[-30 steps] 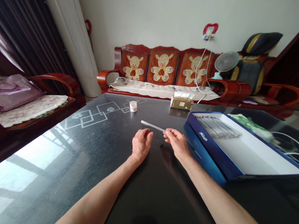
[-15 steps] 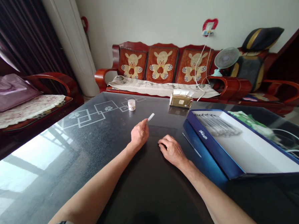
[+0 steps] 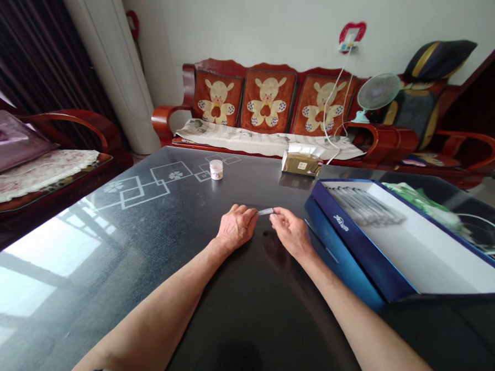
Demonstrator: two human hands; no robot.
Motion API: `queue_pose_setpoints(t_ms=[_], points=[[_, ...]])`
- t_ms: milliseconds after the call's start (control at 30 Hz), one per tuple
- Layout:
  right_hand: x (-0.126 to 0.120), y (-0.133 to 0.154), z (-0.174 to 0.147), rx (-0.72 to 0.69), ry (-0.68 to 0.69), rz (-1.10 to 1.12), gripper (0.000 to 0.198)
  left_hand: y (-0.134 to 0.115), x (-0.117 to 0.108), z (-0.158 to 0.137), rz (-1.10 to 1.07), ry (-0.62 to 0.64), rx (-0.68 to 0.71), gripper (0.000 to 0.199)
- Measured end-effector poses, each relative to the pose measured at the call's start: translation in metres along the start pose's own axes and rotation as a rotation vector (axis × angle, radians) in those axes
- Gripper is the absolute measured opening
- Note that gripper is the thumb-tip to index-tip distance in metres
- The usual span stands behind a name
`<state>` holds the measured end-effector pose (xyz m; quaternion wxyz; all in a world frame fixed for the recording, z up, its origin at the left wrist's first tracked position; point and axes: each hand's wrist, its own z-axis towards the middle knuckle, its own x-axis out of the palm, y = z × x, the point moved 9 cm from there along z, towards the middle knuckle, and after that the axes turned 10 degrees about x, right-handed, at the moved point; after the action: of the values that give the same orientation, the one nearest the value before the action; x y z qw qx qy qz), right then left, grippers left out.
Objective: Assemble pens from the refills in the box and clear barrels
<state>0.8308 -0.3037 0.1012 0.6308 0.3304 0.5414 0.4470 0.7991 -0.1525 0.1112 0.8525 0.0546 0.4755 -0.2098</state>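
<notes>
Between my two hands is a slim, whitish see-through pen barrel (image 3: 265,211), held level just above the table. My left hand (image 3: 238,227) is closed around its left part, which the fingers hide. With thumb and fingertips, my right hand (image 3: 290,231) pinches the right end. A thin rod like a pen refill (image 3: 330,252) lies to the right of my right hand, beside the box. Under the hands, a small dark spot (image 3: 265,234) shows on the table; I cannot tell what it is.
A blue box (image 3: 367,256) with white inside stands at the right, several clear pens (image 3: 360,204) lying in its far end. A small white tub (image 3: 216,170) and a tissue box (image 3: 300,163) are farther back on the dark glossy table (image 3: 182,211). White cables (image 3: 488,222) lie beyond the box.
My left hand has turned and lowered the barrel from pointing up to lying level. My right hand has risen off the table and taken its right end. The view has shifted slightly.
</notes>
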Motion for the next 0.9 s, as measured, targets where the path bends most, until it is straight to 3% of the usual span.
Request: queue_pose_setpoints(t_ms=[167,367,700,900], points=[[0.012,-0.022,0.002,0.374,0.038,0.498,0.036,-0.017,-0.003,0.001,0.023,-0.029,0.079,0.032],[0.024,-0.031,-0.009,0.609,0.007,0.892,0.030,-0.034,-0.008,0.003,0.098,-0.023,0.074,0.031],[0.020,-0.025,-0.007,0.489,-0.031,0.932,0.035,-0.028,-0.002,0.001,0.060,0.008,0.033,0.033],[0.018,-0.020,-0.005,0.370,-0.014,0.965,0.037,-0.026,-0.004,0.007,-0.349,0.016,-0.015,0.030]])
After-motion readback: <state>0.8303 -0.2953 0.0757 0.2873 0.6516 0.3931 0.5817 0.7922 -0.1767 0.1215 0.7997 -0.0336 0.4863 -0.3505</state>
